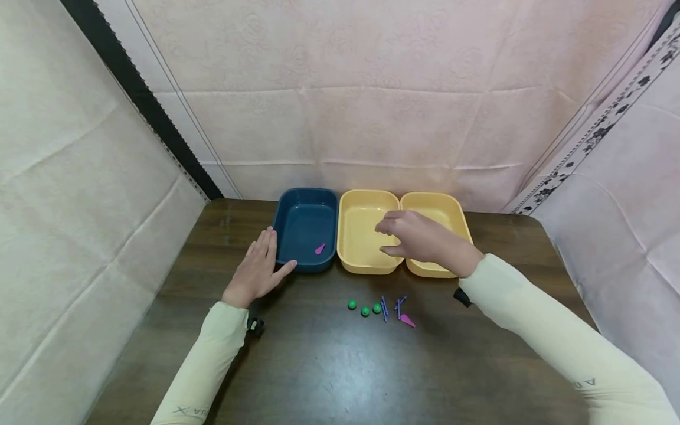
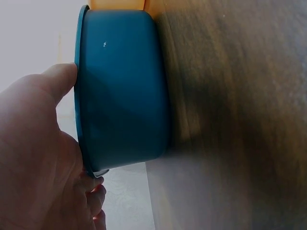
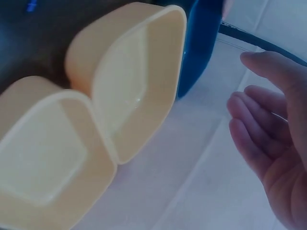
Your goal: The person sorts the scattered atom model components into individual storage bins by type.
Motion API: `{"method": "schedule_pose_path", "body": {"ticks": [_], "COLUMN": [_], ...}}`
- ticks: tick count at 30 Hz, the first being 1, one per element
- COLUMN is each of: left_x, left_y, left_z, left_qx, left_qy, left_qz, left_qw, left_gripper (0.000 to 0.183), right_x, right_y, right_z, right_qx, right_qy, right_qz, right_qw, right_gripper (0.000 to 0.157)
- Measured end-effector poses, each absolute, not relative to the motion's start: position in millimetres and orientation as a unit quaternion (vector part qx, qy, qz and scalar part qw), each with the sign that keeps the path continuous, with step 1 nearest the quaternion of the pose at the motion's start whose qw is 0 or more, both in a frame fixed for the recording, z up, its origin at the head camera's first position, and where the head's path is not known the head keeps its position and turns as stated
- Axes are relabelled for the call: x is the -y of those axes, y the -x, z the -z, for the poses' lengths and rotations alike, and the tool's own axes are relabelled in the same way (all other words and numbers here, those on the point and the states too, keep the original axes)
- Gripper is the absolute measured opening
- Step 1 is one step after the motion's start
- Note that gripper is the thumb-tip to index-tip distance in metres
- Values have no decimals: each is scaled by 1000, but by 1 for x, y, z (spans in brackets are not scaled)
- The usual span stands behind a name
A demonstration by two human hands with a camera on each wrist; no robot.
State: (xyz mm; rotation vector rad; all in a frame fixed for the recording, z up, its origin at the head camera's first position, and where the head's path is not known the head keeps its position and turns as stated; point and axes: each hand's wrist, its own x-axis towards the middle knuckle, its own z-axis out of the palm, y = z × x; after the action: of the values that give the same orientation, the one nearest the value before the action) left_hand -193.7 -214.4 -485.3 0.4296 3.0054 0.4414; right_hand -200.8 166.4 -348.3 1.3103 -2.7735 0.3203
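Observation:
My left hand (image 1: 255, 270) lies at the front left corner of a dark blue tray (image 1: 303, 227), fingers extended along its side. In the left wrist view the thumb touches the rim of that tray (image 2: 120, 86). A small pink teardrop-shaped piece (image 1: 320, 248) lies inside it. My right hand (image 1: 419, 237) hovers above two yellow trays, the middle one (image 1: 361, 236) and the right one (image 1: 443, 213). Its fingers are loosely bent, thumb apart, with nothing between them in the right wrist view (image 3: 268, 115).
On the brown table (image 1: 319, 366), in front of the trays, lie three green balls (image 1: 365, 311), several thin blue-purple sticks (image 1: 385, 309) and another pink teardrop-shaped piece (image 1: 407, 320). Pale cloth (image 1: 372, 130) hangs behind the table and at both sides.

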Motion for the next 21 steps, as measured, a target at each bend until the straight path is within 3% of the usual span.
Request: {"method": "schedule_pose_path", "body": {"ticks": [14,21], "left_x": [214,215], "left_y": [194,195], "left_z": [486,487], "left_qx": [-979,-980], "left_qy": [-142,-140], "left_qz": [-141,-136], "left_qw": [35,33], "left_gripper": [101,102], "right_x": [-213,-224], "right_y": [158,140], "right_z": [374,398], "right_qx": [902,905], "right_qy": [-421,-416], "right_qz": [-86,-90], "right_qw": [45,15], "right_gripper": [17,20]}}
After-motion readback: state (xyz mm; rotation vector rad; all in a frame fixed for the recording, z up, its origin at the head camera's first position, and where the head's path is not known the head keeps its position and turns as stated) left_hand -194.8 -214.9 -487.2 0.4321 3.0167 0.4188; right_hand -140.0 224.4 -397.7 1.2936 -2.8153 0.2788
